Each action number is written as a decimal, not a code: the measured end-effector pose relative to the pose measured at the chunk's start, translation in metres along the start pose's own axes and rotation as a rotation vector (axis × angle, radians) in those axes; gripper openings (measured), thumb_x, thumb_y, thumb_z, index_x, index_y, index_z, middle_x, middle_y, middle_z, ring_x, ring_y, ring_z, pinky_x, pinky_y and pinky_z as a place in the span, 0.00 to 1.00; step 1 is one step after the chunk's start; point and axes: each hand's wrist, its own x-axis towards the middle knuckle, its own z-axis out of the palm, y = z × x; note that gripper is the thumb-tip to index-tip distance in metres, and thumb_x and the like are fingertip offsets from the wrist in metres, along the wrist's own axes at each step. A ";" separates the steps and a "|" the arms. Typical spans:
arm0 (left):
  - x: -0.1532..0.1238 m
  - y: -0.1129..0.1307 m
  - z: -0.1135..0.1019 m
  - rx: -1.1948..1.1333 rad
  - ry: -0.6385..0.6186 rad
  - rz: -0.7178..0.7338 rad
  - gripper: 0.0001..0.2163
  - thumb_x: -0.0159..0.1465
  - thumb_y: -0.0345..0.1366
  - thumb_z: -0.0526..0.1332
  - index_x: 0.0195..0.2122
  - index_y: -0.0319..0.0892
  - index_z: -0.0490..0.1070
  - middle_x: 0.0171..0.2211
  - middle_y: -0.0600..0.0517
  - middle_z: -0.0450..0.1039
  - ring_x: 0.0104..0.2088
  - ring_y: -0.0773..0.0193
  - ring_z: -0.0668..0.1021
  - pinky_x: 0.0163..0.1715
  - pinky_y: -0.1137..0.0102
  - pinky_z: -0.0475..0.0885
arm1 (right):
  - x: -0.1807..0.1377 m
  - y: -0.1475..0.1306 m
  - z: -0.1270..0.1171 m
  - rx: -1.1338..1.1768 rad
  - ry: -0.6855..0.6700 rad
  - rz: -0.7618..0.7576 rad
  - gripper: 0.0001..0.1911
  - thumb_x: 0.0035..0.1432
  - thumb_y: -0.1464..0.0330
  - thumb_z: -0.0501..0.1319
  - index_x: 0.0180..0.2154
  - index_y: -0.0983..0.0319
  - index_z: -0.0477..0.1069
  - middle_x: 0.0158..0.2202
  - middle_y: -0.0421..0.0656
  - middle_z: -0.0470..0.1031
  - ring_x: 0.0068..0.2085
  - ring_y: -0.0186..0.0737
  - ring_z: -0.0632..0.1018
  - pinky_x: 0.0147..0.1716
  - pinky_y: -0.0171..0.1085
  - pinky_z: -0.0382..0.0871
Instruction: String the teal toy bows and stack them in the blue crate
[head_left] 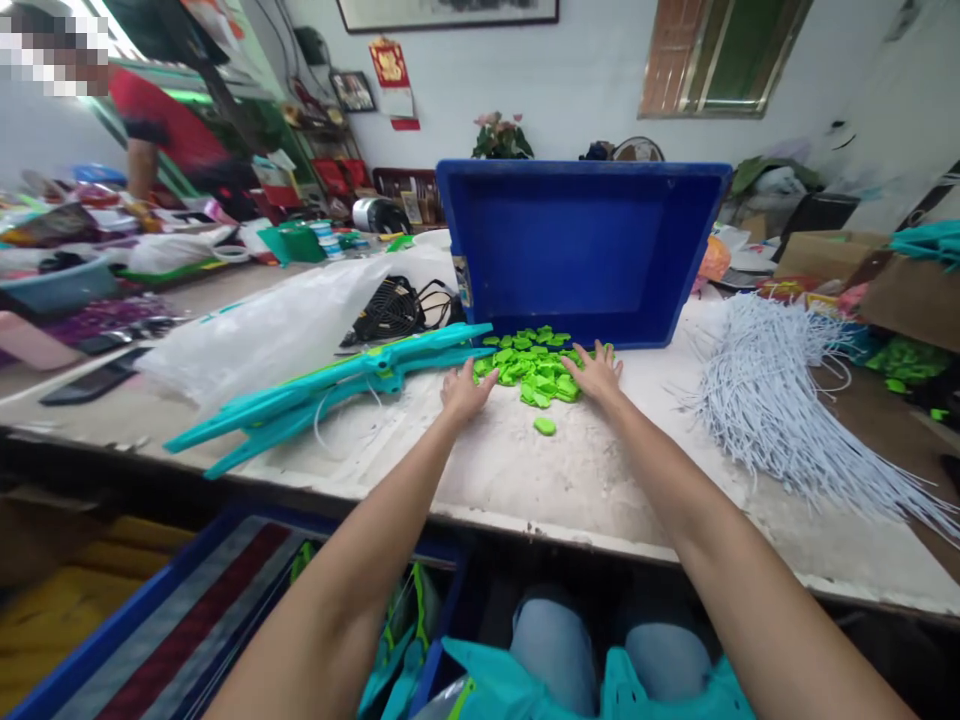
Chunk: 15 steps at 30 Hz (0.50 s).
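Observation:
A heap of small green plastic pieces (534, 368) lies on the worktable (525, 480) in front of a blue plastic bin (577, 250) tipped on its side, its opening facing me. My left hand (465, 392) rests flat at the heap's left edge, fingers stretched out. On the heap's right edge my right hand (598, 374) lies with fingers spread, touching the pieces. One green piece (545, 426) lies alone, nearer to me. Teal plastic parts (322, 392) stretch away to the left of my left hand.
A bundle of white cords (780, 410) fans out at the right. A clear plastic bag (270, 330) and a small black fan (390, 310) lie at the left. Cardboard boxes (870, 270) stand far right. A person in red (161, 120) stands at the back left. A blue crate (150, 620) sits below the table.

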 end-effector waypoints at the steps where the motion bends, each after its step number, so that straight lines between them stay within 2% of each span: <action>1: 0.009 0.009 0.009 0.008 -0.032 -0.009 0.32 0.63 0.52 0.54 0.64 0.41 0.55 0.62 0.34 0.55 0.64 0.41 0.57 0.59 0.46 0.53 | 0.006 0.002 0.002 0.007 -0.007 -0.004 0.34 0.60 0.43 0.43 0.63 0.51 0.56 0.68 0.48 0.45 0.68 0.60 0.43 0.59 0.67 0.40; 4: 0.011 0.030 0.034 0.044 -0.070 0.050 0.30 0.62 0.56 0.52 0.62 0.48 0.59 0.64 0.39 0.54 0.64 0.39 0.55 0.59 0.43 0.50 | 0.015 0.005 0.008 0.004 -0.069 -0.051 0.32 0.61 0.44 0.43 0.61 0.50 0.60 0.67 0.47 0.49 0.67 0.61 0.45 0.59 0.67 0.42; 7: -0.008 0.039 0.049 0.105 -0.088 0.146 0.30 0.61 0.57 0.53 0.61 0.47 0.62 0.66 0.40 0.51 0.65 0.37 0.53 0.60 0.45 0.49 | 0.001 0.005 0.010 -0.022 -0.104 -0.166 0.28 0.63 0.47 0.46 0.60 0.48 0.60 0.65 0.45 0.56 0.66 0.58 0.50 0.60 0.64 0.45; 12: -0.061 0.032 0.047 0.155 -0.220 0.371 0.31 0.63 0.54 0.53 0.63 0.45 0.57 0.66 0.40 0.50 0.65 0.41 0.53 0.61 0.47 0.48 | -0.062 0.018 -0.003 -0.062 -0.132 -0.319 0.25 0.64 0.51 0.48 0.60 0.48 0.61 0.63 0.43 0.61 0.65 0.58 0.54 0.59 0.63 0.50; 15: -0.093 0.027 0.043 0.085 -0.238 0.453 0.35 0.61 0.54 0.56 0.66 0.45 0.51 0.67 0.41 0.48 0.66 0.40 0.49 0.61 0.45 0.47 | -0.103 0.032 -0.019 -0.067 -0.157 -0.353 0.26 0.64 0.51 0.49 0.61 0.48 0.58 0.63 0.44 0.60 0.65 0.60 0.53 0.57 0.66 0.51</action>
